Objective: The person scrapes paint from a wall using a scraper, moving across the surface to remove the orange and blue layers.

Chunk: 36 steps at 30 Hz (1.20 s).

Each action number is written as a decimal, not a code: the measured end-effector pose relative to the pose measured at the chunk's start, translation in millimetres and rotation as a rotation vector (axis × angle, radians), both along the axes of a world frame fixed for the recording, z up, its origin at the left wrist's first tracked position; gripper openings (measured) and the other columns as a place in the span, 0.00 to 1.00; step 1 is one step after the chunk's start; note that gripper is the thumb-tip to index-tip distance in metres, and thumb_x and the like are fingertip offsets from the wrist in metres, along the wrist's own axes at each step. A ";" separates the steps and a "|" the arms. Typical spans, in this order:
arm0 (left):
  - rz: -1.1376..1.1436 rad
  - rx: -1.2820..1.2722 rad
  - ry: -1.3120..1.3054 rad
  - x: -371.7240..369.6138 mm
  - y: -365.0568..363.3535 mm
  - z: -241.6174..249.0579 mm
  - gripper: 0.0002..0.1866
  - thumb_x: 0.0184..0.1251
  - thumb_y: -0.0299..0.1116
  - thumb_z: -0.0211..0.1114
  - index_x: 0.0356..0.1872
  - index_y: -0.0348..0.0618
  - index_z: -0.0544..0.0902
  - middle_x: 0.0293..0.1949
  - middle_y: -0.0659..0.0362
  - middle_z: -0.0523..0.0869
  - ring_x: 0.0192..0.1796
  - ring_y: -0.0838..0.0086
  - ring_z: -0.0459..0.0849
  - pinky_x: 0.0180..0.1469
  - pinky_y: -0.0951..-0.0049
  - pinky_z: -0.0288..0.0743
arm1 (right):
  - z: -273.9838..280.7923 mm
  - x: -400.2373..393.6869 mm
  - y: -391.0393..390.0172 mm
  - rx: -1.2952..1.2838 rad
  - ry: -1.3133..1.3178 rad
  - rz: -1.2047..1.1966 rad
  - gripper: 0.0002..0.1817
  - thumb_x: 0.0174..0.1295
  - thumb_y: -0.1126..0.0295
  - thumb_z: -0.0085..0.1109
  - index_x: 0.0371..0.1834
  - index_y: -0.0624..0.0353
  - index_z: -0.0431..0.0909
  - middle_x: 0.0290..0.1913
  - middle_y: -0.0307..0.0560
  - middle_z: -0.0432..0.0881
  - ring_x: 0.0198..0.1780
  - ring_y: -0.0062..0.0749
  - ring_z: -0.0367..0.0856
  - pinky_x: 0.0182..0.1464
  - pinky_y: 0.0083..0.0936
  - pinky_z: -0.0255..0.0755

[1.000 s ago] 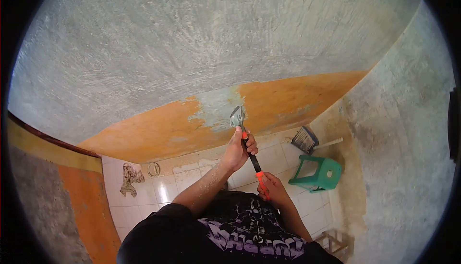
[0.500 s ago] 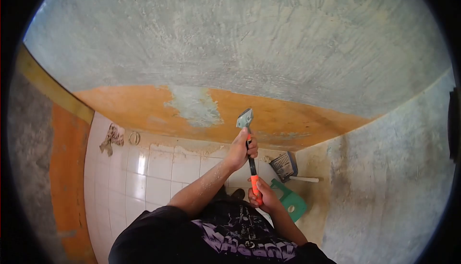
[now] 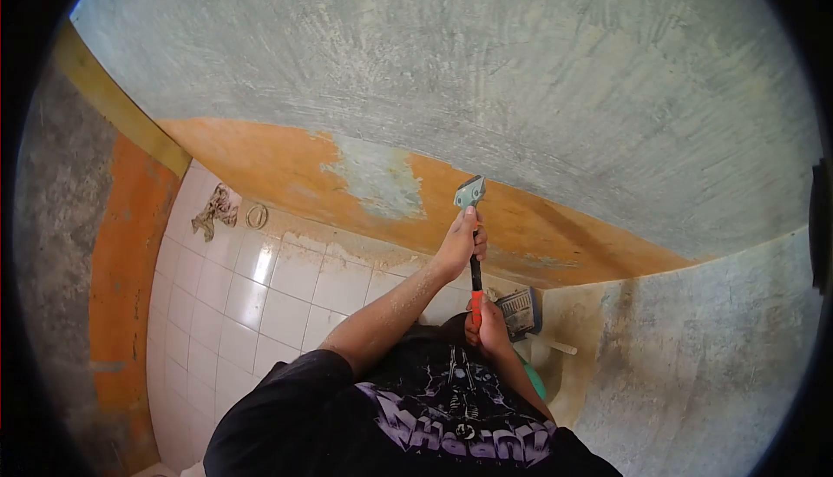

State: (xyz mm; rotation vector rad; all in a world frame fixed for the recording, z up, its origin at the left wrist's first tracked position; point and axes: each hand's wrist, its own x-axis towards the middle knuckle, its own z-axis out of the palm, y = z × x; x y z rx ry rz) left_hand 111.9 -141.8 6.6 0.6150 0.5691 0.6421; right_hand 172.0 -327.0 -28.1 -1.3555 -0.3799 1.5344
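My left hand (image 3: pixel 460 244) is wrapped round the upper shaft of a long-handled scraper (image 3: pixel 469 191), just below its grey-green head. Lower down, my right hand (image 3: pixel 489 325) grips the orange end of the handle. The scraper's head points up and away from me, overlapping the orange painted band (image 3: pixel 260 156) of the wall near its border with the bare grey part (image 3: pixel 434 52). Left of the head, a ragged patch (image 3: pixel 377 177) in the orange shows grey underneath. Pale dust speckles my left forearm.
Whitish tiles (image 3: pixel 234 329) cover the floor, with crumbled debris along the wall's foot. At the left lie a crumpled cloth (image 3: pixel 215 210) and a ring-shaped roll (image 3: pixel 257 216). A paint tray (image 3: pixel 519 312), a white stick (image 3: pixel 562 348) and a green plastic object (image 3: pixel 536 381) are at the right.
My view has shifted and turned. Both hands and the scraper appear farther right and higher, the head now nearer the orange band's upper border. My body hides more of the green object.
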 end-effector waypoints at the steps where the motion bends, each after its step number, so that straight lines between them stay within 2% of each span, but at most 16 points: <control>1: 0.006 0.001 0.001 1.2 0.9 0.2 0.19 0.80 0.55 0.41 0.44 0.49 0.65 0.22 0.65 0.63 0.20 0.80 0.62 0.27 0.74 0.64 | -1.5 2.6 2.2 -0.008 0.012 0.002 0.23 0.78 0.47 0.33 0.40 0.56 0.68 0.14 0.37 0.62 0.11 0.23 0.58 0.13 0.23 0.55; 11: 0.095 0.008 -0.019 20.7 30.9 -8.7 0.20 0.80 0.56 0.40 0.41 0.51 0.65 0.20 0.66 0.60 0.19 0.80 0.60 0.24 0.74 0.61 | -15.1 35.2 39.5 -0.040 -0.073 0.075 0.25 0.77 0.46 0.35 0.34 0.57 0.68 0.14 0.38 0.64 0.11 0.25 0.60 0.14 0.25 0.55; 18: 0.119 0.026 -0.049 26.6 35.2 -13.2 0.21 0.80 0.58 0.40 0.38 0.52 0.63 0.20 0.66 0.59 0.19 0.80 0.59 0.24 0.75 0.60 | -29.6 43.4 44.6 -0.016 -0.225 0.074 0.26 0.78 0.47 0.36 0.31 0.57 0.68 0.14 0.37 0.65 0.12 0.23 0.61 0.15 0.24 0.56; 21: 0.108 0.031 -0.035 25.6 35.1 -9.5 0.21 0.80 0.58 0.39 0.39 0.52 0.63 0.20 0.66 0.59 0.19 0.80 0.59 0.24 0.74 0.60 | -39.3 46.4 43.5 0.035 -0.250 0.107 0.26 0.78 0.48 0.33 0.34 0.60 0.68 0.15 0.40 0.64 0.12 0.24 0.59 0.14 0.23 0.55; 33: 0.110 0.059 -0.036 23.9 37.0 -11.3 0.21 0.80 0.58 0.39 0.39 0.51 0.63 0.19 0.65 0.61 0.18 0.79 0.61 0.23 0.74 0.63 | -28.9 42.3 46.5 0.028 -0.290 0.082 0.26 0.79 0.49 0.33 0.34 0.61 0.70 0.13 0.39 0.66 0.11 0.23 0.61 0.15 0.23 0.57; 36: 0.125 0.039 -0.044 22.1 37.0 -17.0 0.21 0.80 0.57 0.39 0.42 0.51 0.65 0.20 0.66 0.60 0.19 0.81 0.59 0.24 0.75 0.60 | -24.4 39.1 48.3 0.007 -0.309 0.092 0.26 0.79 0.48 0.34 0.34 0.60 0.70 0.14 0.39 0.66 0.12 0.23 0.61 0.15 0.23 0.57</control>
